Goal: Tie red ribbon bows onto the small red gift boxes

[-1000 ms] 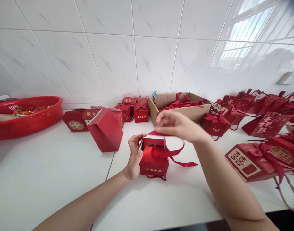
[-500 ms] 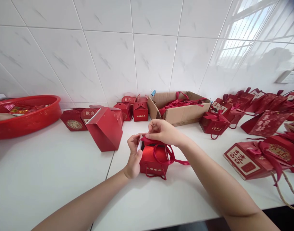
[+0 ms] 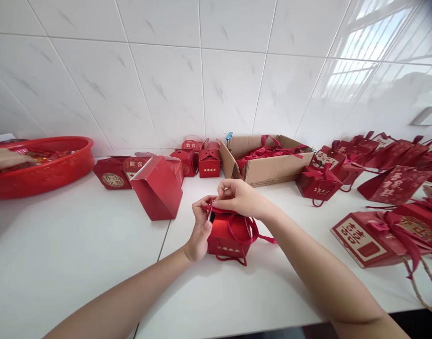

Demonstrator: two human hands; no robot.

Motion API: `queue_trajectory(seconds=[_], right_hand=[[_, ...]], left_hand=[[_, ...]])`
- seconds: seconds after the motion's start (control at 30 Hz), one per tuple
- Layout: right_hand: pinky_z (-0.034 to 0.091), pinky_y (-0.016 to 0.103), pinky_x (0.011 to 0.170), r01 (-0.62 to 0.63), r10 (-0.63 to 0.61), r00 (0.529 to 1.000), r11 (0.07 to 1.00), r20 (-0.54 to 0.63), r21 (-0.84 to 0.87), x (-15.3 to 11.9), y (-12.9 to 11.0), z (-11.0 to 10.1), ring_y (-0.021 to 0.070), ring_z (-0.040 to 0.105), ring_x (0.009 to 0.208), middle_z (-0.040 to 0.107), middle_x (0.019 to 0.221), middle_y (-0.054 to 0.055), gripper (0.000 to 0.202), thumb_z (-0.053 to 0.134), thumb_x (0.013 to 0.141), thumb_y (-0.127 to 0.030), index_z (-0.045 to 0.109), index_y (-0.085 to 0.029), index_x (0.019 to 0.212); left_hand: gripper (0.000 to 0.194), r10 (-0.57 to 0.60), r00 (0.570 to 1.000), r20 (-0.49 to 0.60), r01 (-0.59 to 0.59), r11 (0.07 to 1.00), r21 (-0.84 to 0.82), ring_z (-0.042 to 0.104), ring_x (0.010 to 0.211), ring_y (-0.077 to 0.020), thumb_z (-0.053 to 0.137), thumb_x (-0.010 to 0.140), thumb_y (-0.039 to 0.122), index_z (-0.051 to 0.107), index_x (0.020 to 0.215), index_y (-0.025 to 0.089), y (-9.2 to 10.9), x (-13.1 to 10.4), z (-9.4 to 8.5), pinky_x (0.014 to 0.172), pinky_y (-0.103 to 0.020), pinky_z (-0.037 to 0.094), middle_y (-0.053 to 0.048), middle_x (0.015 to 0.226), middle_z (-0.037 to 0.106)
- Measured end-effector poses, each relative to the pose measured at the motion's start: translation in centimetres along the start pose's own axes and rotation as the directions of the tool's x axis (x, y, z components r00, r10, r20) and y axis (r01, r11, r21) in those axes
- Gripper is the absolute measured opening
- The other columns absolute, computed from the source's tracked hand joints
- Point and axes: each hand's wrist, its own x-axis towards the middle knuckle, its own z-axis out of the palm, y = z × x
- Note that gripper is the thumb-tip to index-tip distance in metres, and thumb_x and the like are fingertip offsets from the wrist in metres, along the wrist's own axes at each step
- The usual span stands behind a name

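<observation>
A small red gift box (image 3: 223, 238) with gold lettering and a cord handle stands on the white table in front of me. My left hand (image 3: 198, 238) grips its left side, thumb on the near face and fingers around a raised flap. Over the box top, my right hand (image 3: 241, 198) is closed in a pinch on a dark red ribbon (image 3: 251, 230), beside the left fingertips. The ribbon loops across the box and trails off to the right. The fingertips partly hide the flap and the ribbon's end.
Another person's hand (image 3: 11, 159) reaches into a red plastic basin (image 3: 65, 165) at the left. A tall red box (image 3: 158, 190) stands nearby. Behind is a cardboard box (image 3: 277, 170) of ribbons. Several finished-looking boxes, including a ribboned red box (image 3: 373, 235), crowd the right.
My right hand has brought the ribbon to the raised flap, close to my left fingers. The other person's hand has moved further into view over the basin.
</observation>
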Motion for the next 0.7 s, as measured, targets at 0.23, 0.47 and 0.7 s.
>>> queue_trajectory(seconds=[0.23, 0.47, 0.7], right_hand=[[0.039, 0.021, 0.055, 0.021, -0.021, 1.0, 1.0, -0.002, -0.003, -0.2, 0.0, 0.1, 0.0095, 0.055, 0.058, 0.059, 0.063, -0.004, 0.022, 0.067, 0.068, -0.026, 0.047, -0.018, 0.071], [0.038, 0.023, 0.057, 0.011, -0.018, 0.991, 0.998, -0.132, -0.059, -0.5, -1.3, -0.4, 0.0089, 0.05, 0.06, 0.057, 0.068, -0.003, 0.021, 0.068, 0.067, -0.026, 0.05, -0.017, 0.071], [0.03, 0.021, 0.051, 0.142, -0.073, 0.853, 0.985, -0.516, 0.094, -8.9, -1.5, -0.7, 0.0071, 0.041, 0.054, 0.048, 0.059, -0.005, 0.026, 0.069, 0.074, -0.036, 0.051, -0.018, 0.07]], left_hand=[[0.041, -0.072, 0.992, -0.105, 0.101, 0.947, 0.306, 0.038, 0.121, -0.0295, 0.031, 0.092, 0.052, 0.054, 0.077, 0.022, 1.8, 1.3, -0.2, 0.104, -0.041, 0.032, -0.008, 0.11, 0.044], [0.028, -0.004, 0.992, -0.129, 0.073, 0.842, 0.535, 0.046, 0.084, -0.0186, 0.048, 0.088, 0.033, 0.046, 0.063, 0.02, 4.4, 3.5, -0.1, 0.079, -0.032, 0.038, -0.003, 0.083, 0.044], [0.021, -0.087, 0.991, -0.106, 0.125, 0.892, 0.433, 0.042, 0.063, -0.0127, 0.055, 0.083, 0.027, 0.05, 0.063, 0.019, 9.1, 7.0, 0.6, 0.062, -0.026, 0.035, 0.002, 0.063, 0.045]])
